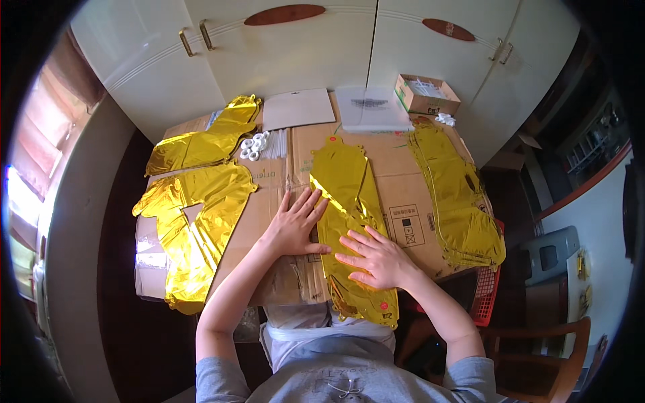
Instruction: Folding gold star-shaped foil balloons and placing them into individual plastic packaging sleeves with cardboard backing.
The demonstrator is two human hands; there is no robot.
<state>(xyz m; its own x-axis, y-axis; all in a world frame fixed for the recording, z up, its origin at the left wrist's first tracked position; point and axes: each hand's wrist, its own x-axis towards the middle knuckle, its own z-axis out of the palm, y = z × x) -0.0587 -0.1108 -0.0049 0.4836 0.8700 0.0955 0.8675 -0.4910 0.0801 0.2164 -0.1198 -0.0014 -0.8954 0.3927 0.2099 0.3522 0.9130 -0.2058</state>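
Observation:
A flat, uninflated gold foil balloon (342, 174) lies lengthwise in front of me, its near end at the table's front edge by my lap. My left hand (294, 225) rests palm down at the balloon's left edge, fingers spread, the fingertips on the foil. Lower down, my right hand (377, 258) lies flat across the foil with its fingers apart. Neither hand grips anything. Small red round marks show near both ends of the balloon.
Other gold foil balloons lie left (208, 228), far left (201, 144) and right (457, 195) on the cardboard-covered table (272, 201). White ribbon rolls (254, 144), clear straws (276, 144), a grey-white board (299, 109), plastic sheets (373, 111) and a small carton (426, 95) stand along the back, before white cabinets (302, 50).

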